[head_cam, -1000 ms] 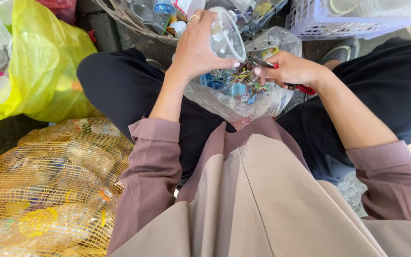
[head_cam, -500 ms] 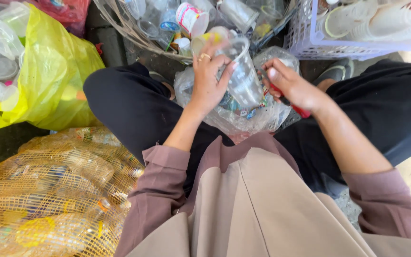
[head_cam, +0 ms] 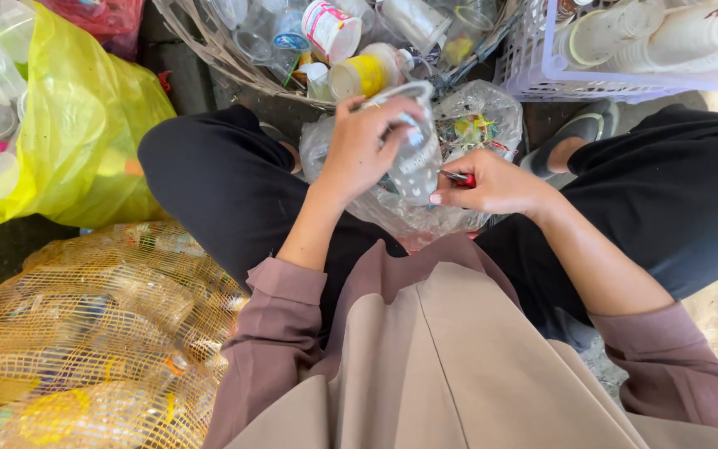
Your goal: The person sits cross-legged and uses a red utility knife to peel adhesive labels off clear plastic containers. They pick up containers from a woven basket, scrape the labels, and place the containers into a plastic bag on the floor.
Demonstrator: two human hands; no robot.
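Two hands at work over the lap: left hand (head_cam: 365,145) wrapped around a clear plastic cup (head_cam: 415,162), fingers curled over its rim and side, cup tilted. Right hand (head_cam: 492,185) closed on a small red-handled tool (head_cam: 461,178), possibly a cutter, tip touching the cup's wall just right of the left fingers. Directly beneath both, a clear plastic bag (head_cam: 475,125) of coloured scraps. Beyond the fingers, a wire basket (head_cam: 209,51) of cups; far right, a white crate (head_cam: 533,71). Left of the left fingers, a yellow bag (head_cam: 85,133); nearer, a yellow net sack (head_cam: 85,333).
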